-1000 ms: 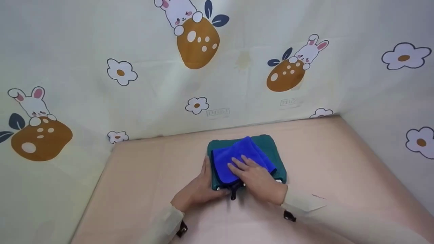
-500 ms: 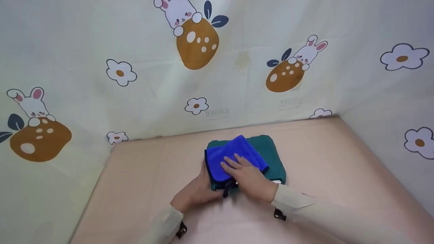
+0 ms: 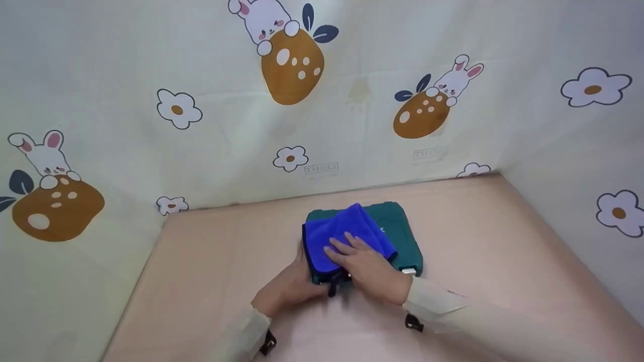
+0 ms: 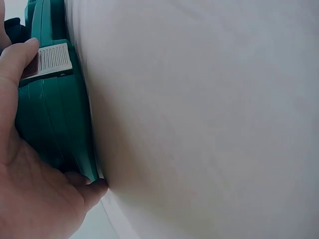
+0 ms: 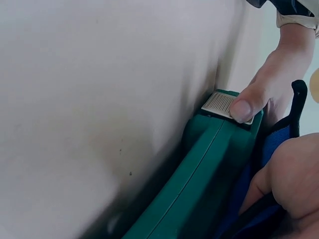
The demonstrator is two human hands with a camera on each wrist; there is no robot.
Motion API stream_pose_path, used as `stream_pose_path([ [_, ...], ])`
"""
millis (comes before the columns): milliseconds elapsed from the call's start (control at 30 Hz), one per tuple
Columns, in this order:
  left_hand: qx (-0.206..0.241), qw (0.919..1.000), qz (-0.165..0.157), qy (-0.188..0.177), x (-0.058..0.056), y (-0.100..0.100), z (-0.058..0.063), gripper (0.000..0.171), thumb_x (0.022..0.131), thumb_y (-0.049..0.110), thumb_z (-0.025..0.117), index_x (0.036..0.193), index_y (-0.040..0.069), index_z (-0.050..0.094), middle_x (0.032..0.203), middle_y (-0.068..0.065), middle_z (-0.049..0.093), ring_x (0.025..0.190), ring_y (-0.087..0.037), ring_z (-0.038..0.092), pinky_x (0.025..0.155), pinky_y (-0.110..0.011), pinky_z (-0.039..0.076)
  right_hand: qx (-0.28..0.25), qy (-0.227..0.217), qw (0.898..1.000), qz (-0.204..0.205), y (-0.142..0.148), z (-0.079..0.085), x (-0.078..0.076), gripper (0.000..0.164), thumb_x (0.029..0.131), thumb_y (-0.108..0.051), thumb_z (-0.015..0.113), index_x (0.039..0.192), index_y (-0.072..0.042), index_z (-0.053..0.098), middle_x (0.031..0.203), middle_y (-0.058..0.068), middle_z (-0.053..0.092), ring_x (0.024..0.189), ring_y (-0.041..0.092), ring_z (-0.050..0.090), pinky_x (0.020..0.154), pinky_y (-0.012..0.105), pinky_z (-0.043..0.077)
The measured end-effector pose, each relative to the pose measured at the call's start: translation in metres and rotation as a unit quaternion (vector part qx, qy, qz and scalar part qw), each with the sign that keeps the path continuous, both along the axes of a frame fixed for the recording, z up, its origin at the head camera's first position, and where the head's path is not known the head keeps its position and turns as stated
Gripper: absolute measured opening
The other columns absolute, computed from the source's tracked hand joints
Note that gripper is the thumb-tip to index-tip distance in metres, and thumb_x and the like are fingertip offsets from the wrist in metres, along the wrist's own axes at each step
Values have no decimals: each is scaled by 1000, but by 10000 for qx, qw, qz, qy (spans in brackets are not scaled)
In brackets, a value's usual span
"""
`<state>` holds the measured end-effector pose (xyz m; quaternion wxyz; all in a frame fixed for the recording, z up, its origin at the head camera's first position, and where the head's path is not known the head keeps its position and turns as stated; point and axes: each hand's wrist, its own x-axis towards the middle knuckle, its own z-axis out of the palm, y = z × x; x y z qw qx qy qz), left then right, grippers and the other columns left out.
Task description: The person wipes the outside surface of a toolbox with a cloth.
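A dark green plastic case (image 3: pixel 405 236) lies flat on the table, its front side facing me. My left hand (image 3: pixel 289 286) grips its front left corner, fingers along the left side. In the left wrist view, the thumb (image 4: pixel 22 52) rests on a ribbed pale latch (image 4: pixel 55 59). On the lid lies a folded blue cloth (image 3: pixel 322 241) with black edging and a black loop (image 3: pixel 332 288) hanging past the front edge. My right hand (image 3: pixel 370 266) presses the cloth with spread fingers. In the right wrist view, the cloth (image 5: pixel 274 144) partly covers the lid.
A second pale latch (image 3: pixel 408 271) shows at the case's front right. The table (image 3: pixel 216 251) has a light pinkish cover. Behind it and at both sides hang pale curtains (image 3: pixel 226 136) printed with rabbits and flowers. Black straps (image 3: pixel 414 322) sit below both wrists.
My right hand and the cloth have slid left over the lid, baring more of its right side and the right latch. My left hand keeps its hold on the corner.
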<state>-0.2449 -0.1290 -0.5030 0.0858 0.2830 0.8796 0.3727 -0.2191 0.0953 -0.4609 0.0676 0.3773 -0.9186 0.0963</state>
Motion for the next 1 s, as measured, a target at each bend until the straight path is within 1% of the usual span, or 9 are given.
stream_pose_path([
  [133, -42, 10000, 36, -77, 1, 0, 0, 138, 80, 50, 82, 156, 10, -26, 164, -19, 13, 139, -26, 40, 112, -44, 33, -19, -72, 10000, 34, -1, 0, 4, 53, 100, 5, 56, 151, -7, 49, 155, 13, 43, 143, 44, 32, 113, 52, 27],
  [233, -157, 9998, 13, -117, 2, -1, 0, 136, 81, 54, 81, 156, 5, -21, 162, -21, 20, 138, -28, 42, 112, -45, 34, 9, -98, 9999, 47, -1, 0, 7, 53, 101, 3, 57, 152, -8, 49, 155, 13, 43, 143, 43, 31, 113, 52, 28],
  [367, -250, 9996, -132, -60, 0, -1, 1, 125, 84, 59, 76, 158, 0, -6, 159, -21, 28, 138, -27, 41, 112, -46, 34, 42, -56, 9999, 136, -2, -1, 10, 54, 101, 1, 59, 153, -9, 48, 156, 13, 42, 144, 43, 30, 114, 52, 27],
  [467, -284, 9992, -278, 34, -2, -1, 1, 114, 87, 64, 71, 161, 4, 9, 159, -15, 32, 140, -25, 40, 112, -45, 34, 8, -17, 9998, 215, -1, -1, 13, 54, 101, 3, 59, 152, -8, 48, 156, 13, 42, 144, 43, 30, 114, 52, 26],
  [567, -366, 9983, -423, 143, -4, -1, 1, 105, 88, 65, 68, 161, 8, 19, 158, -11, 36, 139, -23, 40, 112, -45, 34, 16, 46, 9997, 254, -1, -3, 15, 54, 100, 4, 58, 152, -9, 49, 155, 14, 42, 143, 44, 31, 114, 52, 26],
  [700, -385, 9976, -544, 191, -4, -1, 1, 101, 89, 63, 68, 160, 8, 22, 157, -9, 39, 138, -23, 42, 112, -46, 33, 86, 25, 9996, 268, 0, -4, 18, 55, 101, 3, 58, 153, -10, 47, 156, 13, 42, 144, 43, 31, 115, 51, 25],
  [833, -332, 9940, -907, 504, -6, -3, 2, 89, 95, 55, 66, 161, 10, 25, 159, -6, 35, 143, -20, 34, 116, -44, 26, 224, 155, 9990, 367, 1, -4, 24, 57, 100, 0, 62, 154, -10, 46, 157, 12, 41, 144, 42, 32, 115, 49, 26],
  [900, -398, 9909, -1088, 681, -7, -5, 3, 80, 99, 50, 62, 160, 10, 28, 160, -6, 34, 145, -20, 31, 117, -43, 23, 298, 240, 9983, 440, 2, -5, 27, 59, 99, -2, 64, 154, -11, 46, 157, 11, 41, 144, 41, 32, 115, 48, 27],
  [1000, -559, 9899, -1141, 632, -7, -8, 4, 73, 102, 48, 58, 159, 9, 32, 159, -6, 36, 144, -20, 33, 118, -42, 23, 377, 324, 9973, 542, 3, -7, 30, 61, 98, -5, 67, 154, -12, 46, 157, 11, 41, 144, 41, 33, 114, 48, 28],
])
